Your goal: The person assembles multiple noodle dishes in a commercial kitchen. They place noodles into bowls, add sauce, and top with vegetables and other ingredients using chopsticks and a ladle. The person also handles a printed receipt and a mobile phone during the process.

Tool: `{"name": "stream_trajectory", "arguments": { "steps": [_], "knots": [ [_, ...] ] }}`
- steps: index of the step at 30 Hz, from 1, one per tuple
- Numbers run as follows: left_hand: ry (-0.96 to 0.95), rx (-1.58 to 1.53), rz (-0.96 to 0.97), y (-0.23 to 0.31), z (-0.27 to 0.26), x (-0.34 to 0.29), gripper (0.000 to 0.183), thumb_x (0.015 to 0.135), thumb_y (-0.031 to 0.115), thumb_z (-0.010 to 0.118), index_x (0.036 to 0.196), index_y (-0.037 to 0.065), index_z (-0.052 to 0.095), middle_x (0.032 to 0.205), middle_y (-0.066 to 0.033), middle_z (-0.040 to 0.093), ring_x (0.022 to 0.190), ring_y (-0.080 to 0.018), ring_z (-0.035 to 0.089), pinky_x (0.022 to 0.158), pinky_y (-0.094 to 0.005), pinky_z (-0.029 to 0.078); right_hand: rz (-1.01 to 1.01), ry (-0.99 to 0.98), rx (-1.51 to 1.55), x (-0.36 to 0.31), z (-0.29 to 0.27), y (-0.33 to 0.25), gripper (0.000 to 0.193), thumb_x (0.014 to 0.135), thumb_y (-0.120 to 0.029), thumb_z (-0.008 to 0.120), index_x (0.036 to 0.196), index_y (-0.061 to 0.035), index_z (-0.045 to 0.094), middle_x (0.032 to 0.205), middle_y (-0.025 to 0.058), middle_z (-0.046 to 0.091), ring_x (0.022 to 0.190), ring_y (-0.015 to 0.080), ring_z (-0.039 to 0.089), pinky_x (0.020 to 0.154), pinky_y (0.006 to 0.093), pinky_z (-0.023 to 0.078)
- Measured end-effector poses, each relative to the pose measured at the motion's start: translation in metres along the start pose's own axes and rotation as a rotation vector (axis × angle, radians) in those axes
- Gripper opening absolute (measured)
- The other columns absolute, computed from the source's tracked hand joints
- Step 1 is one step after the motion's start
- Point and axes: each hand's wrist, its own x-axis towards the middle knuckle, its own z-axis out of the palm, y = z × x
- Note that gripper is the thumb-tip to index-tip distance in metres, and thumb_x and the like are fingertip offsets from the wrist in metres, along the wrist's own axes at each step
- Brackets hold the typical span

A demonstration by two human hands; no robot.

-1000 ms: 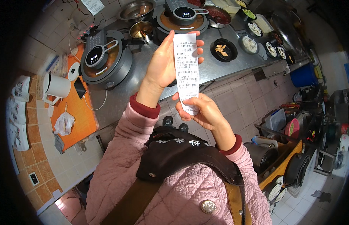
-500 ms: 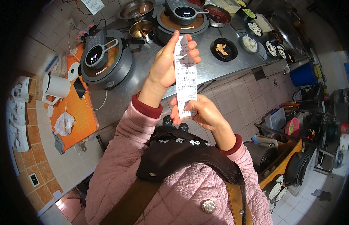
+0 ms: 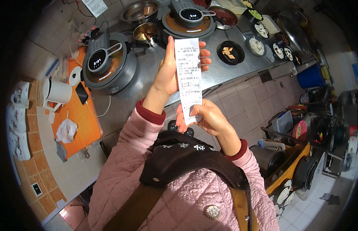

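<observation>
Paper slip (image 3: 189, 75), top ovr L grip (image 3: 166, 75), btm in R grip (image 3: 210, 118)

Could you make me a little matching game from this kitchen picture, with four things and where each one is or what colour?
Things:
1. Paper slip
2. Plastic bag
3. Round black dish
4. Bucket

Clues:
A. Blue
B. On the metal counter
C. Pinched near its lower end by the right hand, in front of the left hand
D. On the orange surface

Pairs: 1-C, 2-D, 3-B, 4-A
</observation>
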Motion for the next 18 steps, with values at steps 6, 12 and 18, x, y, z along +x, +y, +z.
{"name": "stream_trajectory", "arguments": {
  "steps": [6,12,18],
  "knots": [
    [-0.067,-0.167,-0.022,-0.007,-0.011,-0.004,0.076,0.099,0.064,0.025,0.131,0.0,0.05,0.109,-0.0123,0.062,0.093,-0.0228,0.064,0.086,-0.038,0.054,-0.008,-0.022,0.001,0.013,-0.001,0.001,0.037,0.079,-0.002,0.039,0.108,0.0137,0.055,0.087,0.0241,0.067,0.067,0.0285,0.066,0.066,0.0355,0.056],
    [-0.068,-0.198,0.02,0.001,-0.026,0.002,0.058,0.103,0.052,0.035,0.122,0.001,0.054,0.103,-0.0117,0.064,0.091,-0.0211,0.064,0.084,-0.0369,0.055,-0.014,-0.008,0.004,0.029,0.002,0.003,0.037,0.078,-0.003,0.039,0.107,0.0132,0.056,0.085,0.0233,0.067,0.066,0.0276,0.066,0.066,0.0349,0.056],
    [-0.062,-0.154,0.06,0.008,-0.04,0.011,0.047,0.102,0.046,0.042,0.115,0.002,0.057,0.101,-0.0122,0.066,0.09,-0.0204,0.064,0.086,-0.0357,0.054,-0.005,0.055,0.013,0.039,0.008,0.002,0.037,0.078,-0.004,0.042,0.105,0.0144,0.058,0.085,0.0256,0.067,0.068,0.0324,0.069,0.066,0.0373,0.059]
  ]
}}
